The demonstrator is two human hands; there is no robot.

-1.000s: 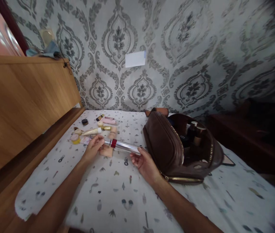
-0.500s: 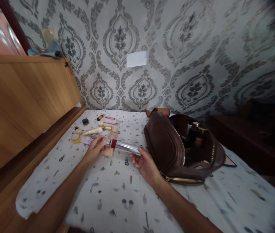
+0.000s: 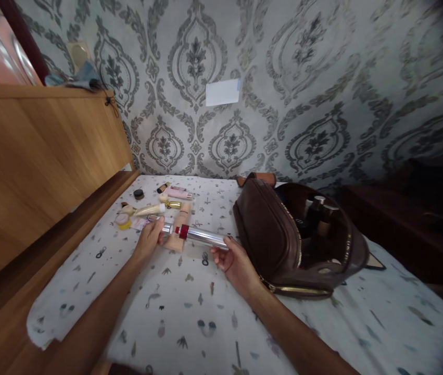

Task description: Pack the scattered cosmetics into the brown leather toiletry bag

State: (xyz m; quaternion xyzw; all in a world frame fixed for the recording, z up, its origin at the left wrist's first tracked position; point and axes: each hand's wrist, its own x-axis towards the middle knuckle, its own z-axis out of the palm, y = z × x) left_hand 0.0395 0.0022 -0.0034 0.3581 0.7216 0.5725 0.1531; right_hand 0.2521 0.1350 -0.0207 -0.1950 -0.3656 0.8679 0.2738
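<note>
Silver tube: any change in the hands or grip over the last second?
Almost nothing. The left hand shifted slightly along its end of the silver tube; its fingers now reach toward the red band. The right hand holds the other end as before. The brown bag and the cosmetics stayed put.

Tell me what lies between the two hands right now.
In the head view, a silver tube with a red band spans the gap: the left hand pinches one end, the right hand the other. A beige tube lies on the patterned sheet beneath it.
</note>
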